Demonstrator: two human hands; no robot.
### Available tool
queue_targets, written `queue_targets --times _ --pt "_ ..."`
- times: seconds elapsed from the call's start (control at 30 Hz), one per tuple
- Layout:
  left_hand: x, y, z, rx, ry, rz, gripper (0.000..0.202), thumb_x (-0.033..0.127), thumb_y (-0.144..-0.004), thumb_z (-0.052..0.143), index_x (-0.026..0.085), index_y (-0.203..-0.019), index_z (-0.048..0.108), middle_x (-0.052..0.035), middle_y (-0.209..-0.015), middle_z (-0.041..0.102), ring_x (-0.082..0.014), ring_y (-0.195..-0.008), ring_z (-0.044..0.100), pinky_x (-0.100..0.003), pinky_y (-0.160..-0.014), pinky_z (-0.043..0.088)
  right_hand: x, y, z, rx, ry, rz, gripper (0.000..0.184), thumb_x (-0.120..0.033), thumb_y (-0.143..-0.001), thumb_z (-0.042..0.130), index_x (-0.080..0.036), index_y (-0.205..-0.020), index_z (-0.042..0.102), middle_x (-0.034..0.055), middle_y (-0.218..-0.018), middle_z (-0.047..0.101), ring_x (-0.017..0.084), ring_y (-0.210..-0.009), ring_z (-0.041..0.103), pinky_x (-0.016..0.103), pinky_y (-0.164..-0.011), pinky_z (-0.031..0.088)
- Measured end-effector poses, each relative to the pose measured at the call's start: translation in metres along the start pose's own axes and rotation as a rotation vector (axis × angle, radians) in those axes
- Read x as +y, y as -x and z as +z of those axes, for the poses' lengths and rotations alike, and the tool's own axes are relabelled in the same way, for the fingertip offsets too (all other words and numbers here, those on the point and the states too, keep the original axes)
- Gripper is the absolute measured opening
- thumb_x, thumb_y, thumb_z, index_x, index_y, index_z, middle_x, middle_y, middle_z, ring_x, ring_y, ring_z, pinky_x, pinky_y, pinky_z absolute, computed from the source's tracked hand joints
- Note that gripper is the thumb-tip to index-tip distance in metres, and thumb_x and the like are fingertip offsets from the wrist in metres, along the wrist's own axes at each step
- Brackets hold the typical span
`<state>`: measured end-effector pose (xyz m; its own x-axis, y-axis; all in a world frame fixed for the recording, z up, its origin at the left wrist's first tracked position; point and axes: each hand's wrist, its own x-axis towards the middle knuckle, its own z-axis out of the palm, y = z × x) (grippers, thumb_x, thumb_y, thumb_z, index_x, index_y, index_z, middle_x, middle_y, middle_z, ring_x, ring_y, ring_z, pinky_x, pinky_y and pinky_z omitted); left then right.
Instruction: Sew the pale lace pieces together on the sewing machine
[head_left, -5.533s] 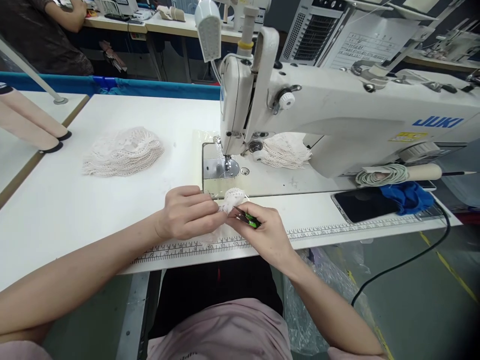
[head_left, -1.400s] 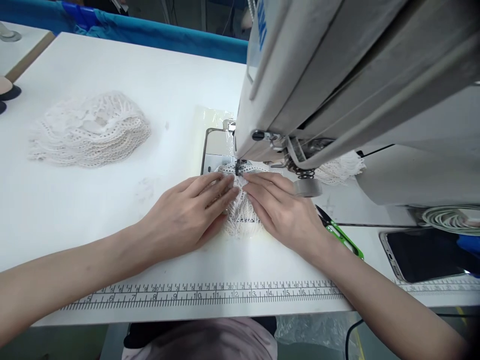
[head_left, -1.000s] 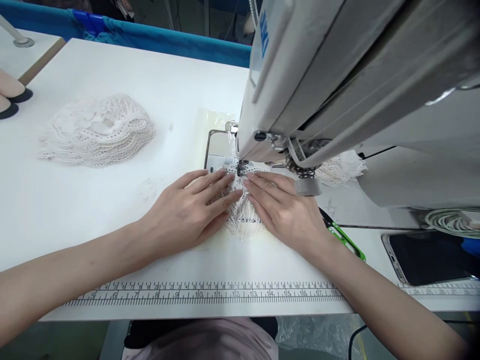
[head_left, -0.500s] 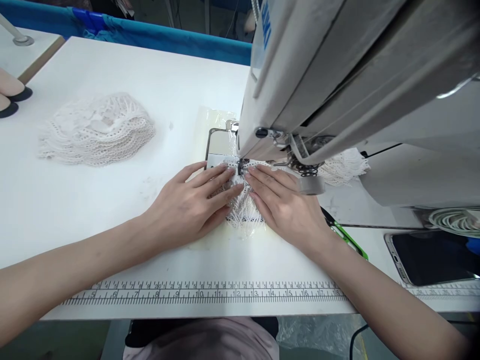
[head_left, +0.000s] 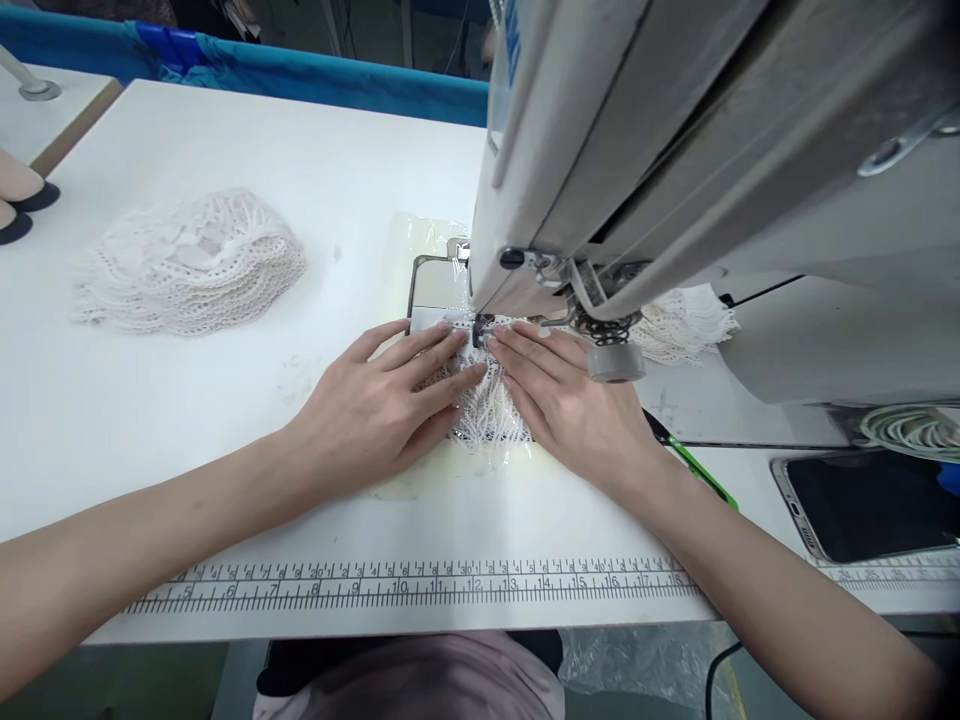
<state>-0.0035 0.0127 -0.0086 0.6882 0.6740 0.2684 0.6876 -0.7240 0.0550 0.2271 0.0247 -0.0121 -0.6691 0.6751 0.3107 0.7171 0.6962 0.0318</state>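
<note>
White lace [head_left: 487,420] lay under flat, open left hand [head_left: 367,415] and right hand [head_left: 581,415] | fingers [head_left: 525,350] beside needle [head_left: 478,333]: slip might prick.

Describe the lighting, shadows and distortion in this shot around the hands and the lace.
Head view: bright, even light, the white table slightly washed out; soft shadows under the left hand and right hand pressing the lace piece; glare on the clear plastic sheet; wide-angle distortion bows the printed ruler and swells the sewing machine; bottom right corner darkens.

White worktable [head_left: 225,130], blue fabric edge [head_left: 300,75] behind
</note>
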Motion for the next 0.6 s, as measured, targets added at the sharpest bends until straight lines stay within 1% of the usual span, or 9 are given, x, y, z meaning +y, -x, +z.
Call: queue_targets --times 0.13,0.27,0.43,0.6 --pt "-0.0001 0.0001 -0.0002 -0.001 0.0 0.0 0.037 0.03 -0.1 0.043 0.024 -0.134 0.058 -0.0097 -0.143 0.053 -0.0265 -0.135 0.048 -0.05 -0.111 0.04 0.0009 0.0005 0.0009 0.009 0.004 0.0 0.035 -0.018 -0.097 0.048 -0.014 -0.13 0.06 0.0067 -0.134 0.062 0.027 -0.119 0.06 0.045 -0.101 0.051" --pt "-0.0001 0.0004 -0.0005 -0.002 0.001 0.0 0.037 0.03 -0.1 0.043 0.024 -0.134 0.058 -0.0098 -0.142 0.054 -0.0266 -0.135 0.048 -0.05 -0.111 0.04 0.001 0.0004 0.0005 0.0 0.002 0.0 0.035 -0.017 -0.097 0.048 -0.013 -0.13 0.06 0.008 -0.132 0.064 0.027 -0.119 0.06 0.045 -0.101 0.051" --pt "-0.0002 0.0004 0.0001 -0.003 0.006 -0.003 0.038 0.03 -0.1 0.043 0.024 -0.134 0.057 -0.0098 -0.143 0.053 -0.0263 -0.136 0.048 -0.05 -0.112 0.038 0.0017 0.0001 0.0014 0.001 0.003 -0.003 0.036 -0.018 -0.098 0.047 -0.012 -0.131 0.059 0.0081 -0.132 0.064 0.027 -0.12 0.059 0.044 -0.102 0.049" --pt "-0.0006 -0.0005 0.0014 -0.007 0.017 -0.015 0.039 0.031 -0.099 0.044 0.025 -0.136 0.056 -0.0094 -0.144 0.053 -0.0262 -0.136 0.046 -0.05 -0.113 0.037 0.0023 0.0002 0.0025 -0.004 0.003 0.012 0.037 -0.018 -0.097 0.046 -0.013 -0.132 0.059 0.0102 -0.13 0.065 0.026 -0.123 0.057 0.043 -0.103 0.048"
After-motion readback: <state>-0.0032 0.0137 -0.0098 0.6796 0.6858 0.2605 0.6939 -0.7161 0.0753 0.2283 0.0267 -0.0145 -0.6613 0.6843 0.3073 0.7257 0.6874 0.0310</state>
